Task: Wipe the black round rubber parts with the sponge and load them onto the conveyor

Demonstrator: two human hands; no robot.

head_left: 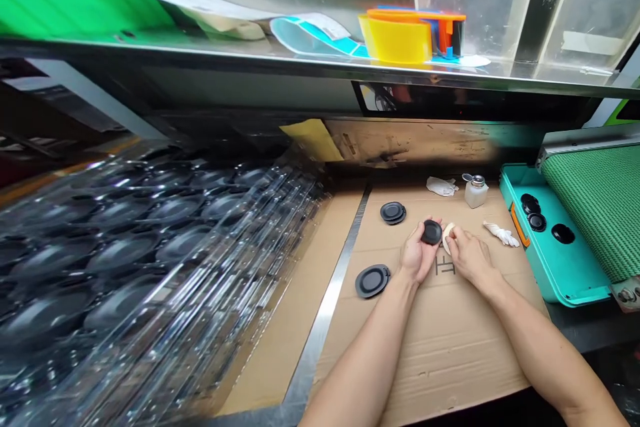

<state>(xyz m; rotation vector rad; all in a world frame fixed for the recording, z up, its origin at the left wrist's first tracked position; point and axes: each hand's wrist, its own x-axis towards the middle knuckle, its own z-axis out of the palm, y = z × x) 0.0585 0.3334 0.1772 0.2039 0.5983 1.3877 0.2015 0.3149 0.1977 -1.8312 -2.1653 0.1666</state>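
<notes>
My left hand (416,252) holds a small black oval plastic part (431,232), its face turned up toward me. Between the fingers of my right hand (469,253) is a cream-coloured round pad (449,238), close beside the part's right edge; I cannot tell whether they touch. Left of my hands, black oval parts lie on the cardboard: a stacked-looking one (393,213) farther back and a larger one (373,281) nearer my left wrist.
Clear plastic trays (190,320) of black parts fill the left. A white pump bottle (476,192) and crumpled white pieces (501,234) lie behind my hands. At right stand a teal bin (575,273) with black round parts and a green conveyor belt (600,207). A metal shelf (310,63) crosses above.
</notes>
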